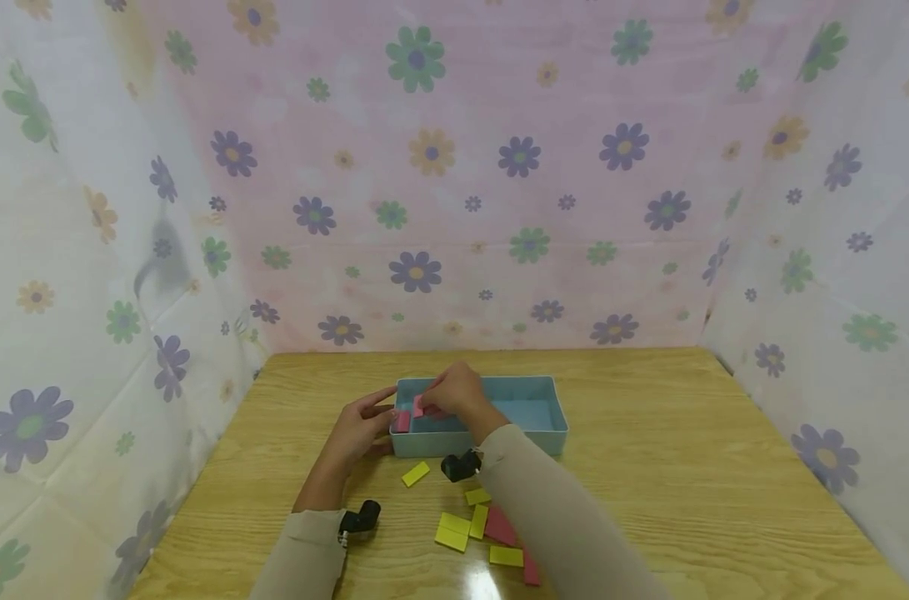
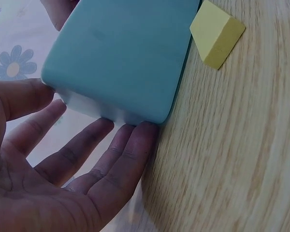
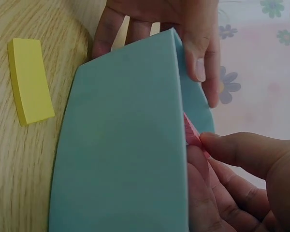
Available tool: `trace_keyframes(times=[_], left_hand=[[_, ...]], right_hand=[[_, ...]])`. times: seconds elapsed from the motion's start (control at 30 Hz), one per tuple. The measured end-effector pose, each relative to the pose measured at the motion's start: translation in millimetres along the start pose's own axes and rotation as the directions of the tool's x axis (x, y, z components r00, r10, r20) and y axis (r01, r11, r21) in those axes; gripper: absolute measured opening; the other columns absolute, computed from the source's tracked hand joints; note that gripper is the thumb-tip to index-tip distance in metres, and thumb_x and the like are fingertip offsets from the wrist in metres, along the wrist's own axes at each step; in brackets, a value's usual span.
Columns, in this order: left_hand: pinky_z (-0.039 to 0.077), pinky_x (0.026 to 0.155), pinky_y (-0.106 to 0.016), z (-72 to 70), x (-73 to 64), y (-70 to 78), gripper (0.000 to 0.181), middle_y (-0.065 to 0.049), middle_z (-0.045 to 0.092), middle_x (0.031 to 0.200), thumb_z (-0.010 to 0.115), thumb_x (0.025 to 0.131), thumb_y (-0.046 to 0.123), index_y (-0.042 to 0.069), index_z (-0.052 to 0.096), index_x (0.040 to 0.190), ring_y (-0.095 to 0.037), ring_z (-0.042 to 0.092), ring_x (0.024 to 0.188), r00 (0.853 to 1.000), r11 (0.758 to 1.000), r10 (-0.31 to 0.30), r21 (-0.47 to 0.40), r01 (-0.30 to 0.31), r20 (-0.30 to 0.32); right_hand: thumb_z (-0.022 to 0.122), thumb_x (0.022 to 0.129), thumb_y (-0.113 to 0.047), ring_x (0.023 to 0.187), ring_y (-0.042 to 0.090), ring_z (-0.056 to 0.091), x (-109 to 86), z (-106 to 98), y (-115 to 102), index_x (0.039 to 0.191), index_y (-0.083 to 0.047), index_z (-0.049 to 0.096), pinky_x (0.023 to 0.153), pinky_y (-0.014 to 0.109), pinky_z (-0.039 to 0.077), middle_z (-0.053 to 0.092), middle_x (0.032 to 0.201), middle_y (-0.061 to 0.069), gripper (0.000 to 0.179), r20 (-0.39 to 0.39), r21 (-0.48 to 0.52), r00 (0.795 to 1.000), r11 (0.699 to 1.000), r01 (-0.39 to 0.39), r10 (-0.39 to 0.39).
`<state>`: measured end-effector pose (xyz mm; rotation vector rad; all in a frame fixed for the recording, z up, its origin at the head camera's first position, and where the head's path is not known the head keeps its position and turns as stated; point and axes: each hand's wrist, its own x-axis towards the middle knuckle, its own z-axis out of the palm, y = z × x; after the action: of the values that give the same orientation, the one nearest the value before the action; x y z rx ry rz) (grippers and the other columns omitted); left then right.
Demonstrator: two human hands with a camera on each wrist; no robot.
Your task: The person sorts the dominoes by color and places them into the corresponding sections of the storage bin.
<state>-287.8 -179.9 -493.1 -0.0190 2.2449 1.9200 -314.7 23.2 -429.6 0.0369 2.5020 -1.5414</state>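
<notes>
A light blue rectangular box (image 1: 484, 443) stands on the table, its long side toward me. My left hand (image 1: 358, 427) grips the box's left end, with the thumb over the rim and the other fingers along the outer end wall (image 2: 87, 106). Inside the box, my right hand (image 1: 454, 392) pinches a pink block (image 3: 193, 133) between thumb and fingers; its lower part is hidden by the near wall. A second pink block (image 1: 402, 422) sits in the box's left near corner, beside my left thumb.
In front of the box lies a yellow block (image 1: 416, 474). Nearer to me are several yellow blocks (image 1: 452, 532) and pink pieces (image 1: 501, 527), partly covered by the right sleeve (image 1: 551, 508). Flowered cloth (image 1: 469, 292) encloses the wooden table (image 1: 649, 467) at the back and sides.
</notes>
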Motion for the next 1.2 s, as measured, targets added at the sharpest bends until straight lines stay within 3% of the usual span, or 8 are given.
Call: trace_keyframes(times=[0.4, 0.67, 0.97, 1.2], left_hand=[[0.062, 0.086, -0.055, 1.0, 1.7, 0.5, 0.050, -0.020, 0.059, 0.146, 0.065, 0.103, 0.018, 0.027, 0.055, 0.151, -0.036, 0.069, 0.118, 1.000, 1.000, 0.006, -0.021, -0.006, 0.000], [0.061, 0.087, -0.055, 1.9, 1.5, -0.7, 0.050, -0.019, 0.060, 0.145, 0.065, 0.103, 0.018, 0.028, 0.056, 0.150, -0.035, 0.070, 0.117, 1.000, 1.000, 0.002, -0.008, -0.002, -0.009], [0.062, 0.086, -0.055, 0.0, -1.5, 0.2, 0.049, -0.019, 0.061, 0.144, 0.064, 0.103, 0.017, 0.028, 0.056, 0.150, -0.036, 0.069, 0.118, 1.000, 1.000, -0.001, -0.020, 0.001, -0.012], [0.061, 0.087, -0.055, 0.8, -1.2, -1.1, 0.050, -0.019, 0.060, 0.146, 0.064, 0.103, 0.018, 0.028, 0.056, 0.151, -0.037, 0.068, 0.120, 1.000, 1.000, 0.001, -0.030, -0.001, -0.006]], right_hand=[[0.089, 0.078, -0.005, 0.066, 0.023, 0.076, 9.8, 11.2, 6.7, 0.078, -0.002, 0.080, 0.067, 0.039, 0.065, 0.075, 0.069, 0.007, 0.009, -0.033, -0.046, 0.999, 0.998, -0.034, 0.033], [0.089, 0.077, -0.006, 0.066, 0.023, 0.077, 9.2, 15.9, 8.1, 0.074, -0.002, 0.079, 0.071, 0.042, 0.065, 0.076, 0.070, 0.010, 0.011, -0.040, -0.060, 0.999, 0.998, -0.036, 0.033], [0.090, 0.077, -0.014, 0.065, 0.019, 0.067, 11.9, 21.3, 9.5, 0.069, -0.006, 0.079, 0.066, 0.035, 0.058, 0.072, 0.064, 0.003, 0.016, -0.084, -0.230, 0.995, 0.971, -0.066, 0.047], [0.090, 0.078, -0.016, 0.066, 0.019, 0.065, 15.9, 24.6, 15.8, 0.067, -0.007, 0.077, 0.064, 0.034, 0.056, 0.070, 0.064, 0.003, 0.019, -0.100, -0.280, 0.995, 0.958, -0.057, 0.030]])
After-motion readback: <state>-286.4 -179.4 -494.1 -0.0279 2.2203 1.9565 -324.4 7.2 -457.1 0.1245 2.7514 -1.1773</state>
